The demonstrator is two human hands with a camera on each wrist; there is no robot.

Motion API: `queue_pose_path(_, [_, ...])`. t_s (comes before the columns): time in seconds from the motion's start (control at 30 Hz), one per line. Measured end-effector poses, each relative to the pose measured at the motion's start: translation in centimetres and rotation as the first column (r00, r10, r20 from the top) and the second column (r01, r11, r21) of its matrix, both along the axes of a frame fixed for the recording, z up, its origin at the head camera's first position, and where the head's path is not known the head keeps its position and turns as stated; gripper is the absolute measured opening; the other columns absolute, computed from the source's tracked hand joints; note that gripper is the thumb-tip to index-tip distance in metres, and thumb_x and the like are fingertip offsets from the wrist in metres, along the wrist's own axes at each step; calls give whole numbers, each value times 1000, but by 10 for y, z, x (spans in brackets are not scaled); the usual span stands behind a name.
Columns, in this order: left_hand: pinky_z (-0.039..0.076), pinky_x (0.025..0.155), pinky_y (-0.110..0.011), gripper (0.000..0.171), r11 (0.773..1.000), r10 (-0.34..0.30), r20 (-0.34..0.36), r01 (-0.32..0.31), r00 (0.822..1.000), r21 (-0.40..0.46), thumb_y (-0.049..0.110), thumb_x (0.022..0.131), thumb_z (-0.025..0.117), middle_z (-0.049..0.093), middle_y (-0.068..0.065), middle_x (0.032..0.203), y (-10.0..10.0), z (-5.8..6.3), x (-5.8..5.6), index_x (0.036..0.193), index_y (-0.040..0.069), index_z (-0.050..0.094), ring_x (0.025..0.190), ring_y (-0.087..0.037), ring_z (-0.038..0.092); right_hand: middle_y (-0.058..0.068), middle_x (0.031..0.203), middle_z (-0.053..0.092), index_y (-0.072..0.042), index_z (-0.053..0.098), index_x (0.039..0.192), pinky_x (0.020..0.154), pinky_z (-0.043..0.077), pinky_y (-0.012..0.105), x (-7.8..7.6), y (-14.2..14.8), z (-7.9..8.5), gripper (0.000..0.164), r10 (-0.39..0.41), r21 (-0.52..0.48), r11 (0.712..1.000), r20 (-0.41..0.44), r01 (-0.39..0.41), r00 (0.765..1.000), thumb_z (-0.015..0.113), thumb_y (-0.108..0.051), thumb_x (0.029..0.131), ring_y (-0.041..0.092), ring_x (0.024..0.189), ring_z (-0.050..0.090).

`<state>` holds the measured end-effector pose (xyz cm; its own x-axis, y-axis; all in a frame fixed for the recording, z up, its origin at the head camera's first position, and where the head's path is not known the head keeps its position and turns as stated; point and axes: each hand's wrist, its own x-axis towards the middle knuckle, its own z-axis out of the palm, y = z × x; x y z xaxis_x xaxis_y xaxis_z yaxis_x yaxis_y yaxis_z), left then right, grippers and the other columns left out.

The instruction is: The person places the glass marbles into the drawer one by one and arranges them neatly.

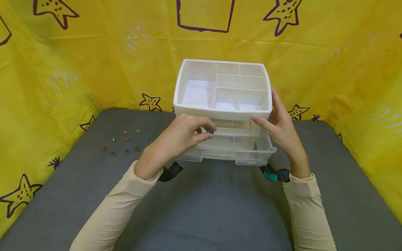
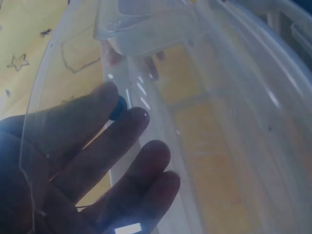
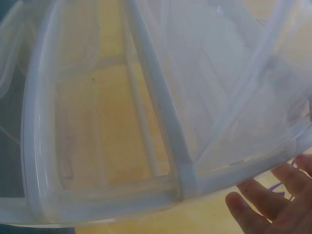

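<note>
My left hand point(image 1: 176, 136) pinches a small dark blue marble point(image 1: 210, 131) between thumb and index finger, over the front of the drawer organizer. In the left wrist view the marble point(image 2: 118, 108) looks teal at the fingertips, while the other fingers are loosely bent. A clear drawer point(image 1: 251, 157) is pulled out of the organizer, just below this hand. My right hand point(image 1: 282, 127) holds the right front corner of the white organizer top point(image 1: 220, 114), thumb at the front rim and fingers along the side. Its fingers point(image 3: 256, 200) show beside the organizer's edge in the right wrist view.
Several small green, orange and brown marbles point(image 1: 127, 138) lie spread on the grey table point(image 1: 201, 212) at the left. The organizer's top is divided into several compartments point(image 1: 240, 82). A yellow patterned cloth point(image 1: 125, 69) hangs behind and at both sides.
</note>
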<state>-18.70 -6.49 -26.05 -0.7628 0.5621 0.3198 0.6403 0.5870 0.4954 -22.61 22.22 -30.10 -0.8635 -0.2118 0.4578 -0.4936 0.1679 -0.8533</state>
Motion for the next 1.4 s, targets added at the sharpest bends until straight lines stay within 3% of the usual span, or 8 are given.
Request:
queue_pose_path(0.27, [52,72,-26,11,995,-64,59,68,996,-67,15,90,74,74,3,87,4,3,-6,99,10,77,79,-10,64,8,157,32,-31,17,158,82,56,19,1,0,0,87,10,-9,1000,9,-10,1000,65,0,92,20,116,56])
queue_pose_path(0.5, [53,75,-26,13,987,-108,140,123,984,-99,10,90,72,75,3,93,5,4,-13,103,9,75,83,-10,68,7,157,33,-31,18,158,83,56,19,1,0,0,87,7,-6,1000,6,-7,1000,66,-1,92,20,116,56])
queue_pose_path(1.0, [52,75,-26,12,978,-75,236,117,969,-172,20,91,73,73,7,95,6,7,-16,101,16,76,80,-10,63,6,158,32,-32,18,158,84,55,18,1,0,0,87,-9,11,1000,12,9,1000,66,-1,92,23,119,54])
queue_pose_path(1.2, [53,78,-27,16,976,-84,278,135,957,-170,19,92,71,75,7,102,6,6,-17,107,17,77,85,-9,65,7,157,33,-32,18,158,84,55,18,1,-1,0,87,-14,19,1000,5,14,1000,66,-1,92,24,119,54])
queue_pose_path(1.4, [53,77,-27,17,977,-95,278,143,956,-157,17,92,72,75,7,102,6,6,-18,108,17,77,84,-9,65,6,158,33,-33,18,158,85,54,17,1,-1,2,88,-34,39,999,7,33,999,67,-3,92,26,120,54])
